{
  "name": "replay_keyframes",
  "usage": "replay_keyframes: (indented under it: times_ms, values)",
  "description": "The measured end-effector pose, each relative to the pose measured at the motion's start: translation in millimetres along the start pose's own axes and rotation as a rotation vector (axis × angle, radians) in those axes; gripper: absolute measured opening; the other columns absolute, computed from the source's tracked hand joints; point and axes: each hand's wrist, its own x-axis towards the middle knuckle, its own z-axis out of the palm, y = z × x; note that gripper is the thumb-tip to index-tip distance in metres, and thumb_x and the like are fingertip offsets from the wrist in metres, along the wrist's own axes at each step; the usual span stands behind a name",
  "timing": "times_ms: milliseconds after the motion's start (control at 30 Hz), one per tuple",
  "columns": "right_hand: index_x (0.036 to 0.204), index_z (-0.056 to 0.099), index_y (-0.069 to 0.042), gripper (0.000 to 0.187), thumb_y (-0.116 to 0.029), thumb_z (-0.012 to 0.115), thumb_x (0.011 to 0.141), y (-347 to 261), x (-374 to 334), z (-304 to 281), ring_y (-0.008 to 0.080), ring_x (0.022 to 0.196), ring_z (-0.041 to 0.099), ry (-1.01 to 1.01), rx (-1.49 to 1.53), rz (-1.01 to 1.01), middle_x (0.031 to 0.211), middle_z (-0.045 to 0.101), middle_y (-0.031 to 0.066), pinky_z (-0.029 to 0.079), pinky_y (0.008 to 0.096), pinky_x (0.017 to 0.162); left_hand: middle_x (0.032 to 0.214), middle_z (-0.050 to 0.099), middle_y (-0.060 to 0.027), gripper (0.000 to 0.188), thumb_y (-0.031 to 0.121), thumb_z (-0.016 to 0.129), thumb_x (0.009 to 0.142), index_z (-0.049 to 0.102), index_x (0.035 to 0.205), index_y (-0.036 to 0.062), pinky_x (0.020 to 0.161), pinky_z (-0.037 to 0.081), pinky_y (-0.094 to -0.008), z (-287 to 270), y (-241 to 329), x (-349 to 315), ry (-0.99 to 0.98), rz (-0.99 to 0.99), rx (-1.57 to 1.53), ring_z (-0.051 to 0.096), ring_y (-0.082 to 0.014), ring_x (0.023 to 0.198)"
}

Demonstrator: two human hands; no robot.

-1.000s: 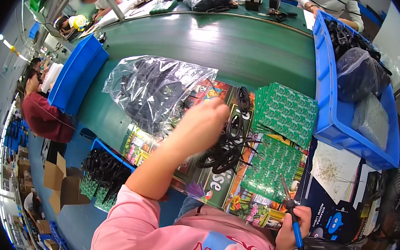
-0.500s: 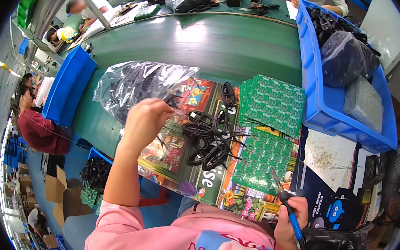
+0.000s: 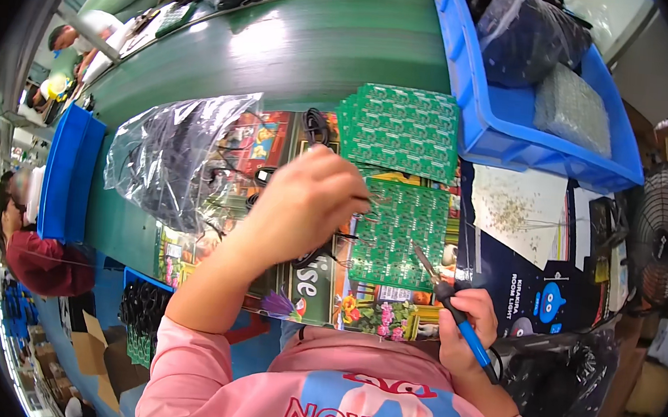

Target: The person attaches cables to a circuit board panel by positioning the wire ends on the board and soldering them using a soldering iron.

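My right hand (image 3: 468, 331) grips a soldering iron (image 3: 462, 328) by its blue handle. The iron's metal tip reaches over the lower part of a green circuit board panel (image 3: 396, 254). Above the panel's left edge, my left hand (image 3: 311, 198) is slightly blurred, with its fingers pinched together. Whatever they hold, if anything, is too small to make out. Under this hand lie black cables (image 3: 315, 258), mostly hidden, with thin wire ends showing by the panel. One coiled black cable (image 3: 315, 127) shows beyond the hand. A stack of green panels (image 3: 405, 127) lies just past the single one.
A clear plastic bag (image 3: 167, 158) of black cables lies left on the printed board. At right stands a blue bin (image 3: 507, 140) with bagged goods, near a stained white sheet (image 3: 520, 213) and a black fan (image 3: 666, 230). Another blue bin (image 3: 71, 174) stands far left. Other people sit beyond.
My left hand has moved right, from beside the plastic bag to the left edge of the panel. The right hand still holds the iron over the panel. The whole view has shifted.
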Motion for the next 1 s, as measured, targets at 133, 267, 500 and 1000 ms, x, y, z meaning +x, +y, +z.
replay_keyframes:
  times_ms: [133, 267, 500, 1000]
  values:
    - [0.103, 0.063, -0.003, 0.027, 0.000, 0.076, 0.080, 1, -2, 0, 0.0224, 0.073, 0.062, 0.031, 0.002, 0.029, 0.092, 0.063, 0.0155, 0.048, 0.0300, 0.060, 0.084, 0.067, -0.0083, 0.014, 0.009, 0.077, 0.080, 0.067, 0.089, 0.0052, 0.068, 0.054, -0.0390, 32, 12, -3, -0.167, 0.055, -0.186, 0.065, -0.0286, 0.076]
    - [0.107, 0.062, -0.004, 0.029, -0.016, 0.079, 0.086, -1, -4, 1, 0.0256, 0.076, 0.067, 0.008, 0.037, 0.056, 0.096, 0.068, 0.0177, 0.053, 0.0318, 0.064, 0.077, 0.064, -0.0077, 0.013, 0.011, 0.076, 0.082, 0.068, 0.091, 0.0057, 0.063, 0.053, -0.0394, 42, 15, -18, -0.268, 0.016, -0.267, 0.065, -0.0282, 0.069]
    - [0.109, 0.062, -0.004, 0.022, -0.011, 0.073, 0.091, -5, 20, 19, 0.0272, 0.078, 0.071, -0.082, 0.184, -0.056, 0.098, 0.072, 0.0177, 0.057, 0.0331, 0.067, 0.081, 0.064, -0.0109, 0.012, 0.009, 0.075, 0.084, 0.068, 0.091, 0.0022, 0.065, 0.053, -0.0383, 42, 13, -22, -0.312, -0.118, -0.450, 0.065, -0.0294, 0.074]
    - [0.115, 0.060, -0.004, 0.032, 0.005, 0.071, 0.087, 0, 34, 54, 0.0109, 0.070, 0.059, -0.043, 0.180, 0.053, 0.110, 0.068, 0.0139, 0.049, 0.0231, 0.060, 0.078, 0.064, -0.0121, 0.011, 0.008, 0.072, 0.085, 0.064, 0.090, 0.0013, 0.062, 0.052, -0.0403, 37, 15, -25, -0.389, -0.148, -0.506, 0.066, -0.0323, 0.071]
